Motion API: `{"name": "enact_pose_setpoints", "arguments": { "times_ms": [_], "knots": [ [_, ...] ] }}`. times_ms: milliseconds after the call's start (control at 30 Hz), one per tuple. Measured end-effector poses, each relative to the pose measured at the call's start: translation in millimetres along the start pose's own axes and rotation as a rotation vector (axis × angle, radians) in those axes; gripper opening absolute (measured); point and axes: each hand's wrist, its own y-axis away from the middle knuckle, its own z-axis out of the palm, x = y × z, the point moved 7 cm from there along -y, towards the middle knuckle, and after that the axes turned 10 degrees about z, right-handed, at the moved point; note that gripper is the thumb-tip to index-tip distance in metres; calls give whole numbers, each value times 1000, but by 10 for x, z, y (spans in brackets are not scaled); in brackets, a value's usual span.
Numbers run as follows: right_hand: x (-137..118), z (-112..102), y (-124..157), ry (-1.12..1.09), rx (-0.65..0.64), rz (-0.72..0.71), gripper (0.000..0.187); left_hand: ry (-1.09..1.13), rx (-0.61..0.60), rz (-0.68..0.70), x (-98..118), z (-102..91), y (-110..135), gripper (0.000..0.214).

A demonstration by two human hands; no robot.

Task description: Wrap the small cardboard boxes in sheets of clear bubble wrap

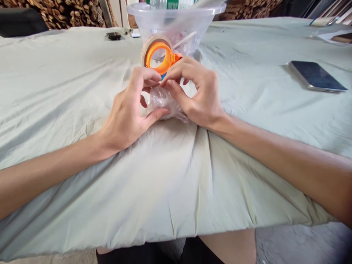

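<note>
A crumpled bundle of clear plastic wrap (165, 99) rests on the cloth between my hands. My left hand (132, 106) curves round its left side, the thumb along the near face and the fingers behind. From the right, my right hand (196, 91) pinches at the top of the bundle with thumb and forefinger; the exact spot under the fingertips is hard to make out. Just beyond my fingers stands an orange tape dispenser (173, 58) with a roll of tape (143, 51) on it, its lower part hidden by my hands.
Behind the dispenser is a translucent plastic tub (176, 18) with plastic pieces in it. A smartphone (316, 76) lies to the right, and a small black object (113, 36) at the far left. A wrinkled pale green cloth (154, 176) covers the table. Stacked firewood (74, 14) is in the background.
</note>
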Motion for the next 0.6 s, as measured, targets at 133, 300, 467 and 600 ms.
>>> {"name": "enact_pose_setpoints", "arguments": {
  "times_ms": [133,300,467,600],
  "knots": [
    [35,-2,-10,56,21,25,22,11,-2,-11,-26,15,-18,55],
    [66,-53,34,63,54,65,23,21,4,-17,-67,30,-25,54],
    [16,-114,97,-8,66,-8,23,22,-3,38,-71,29,-45,40],
    [28,-119,93,-47,83,-66,21,49,-55,-2,-119,48,-50,34]
  ]
}}
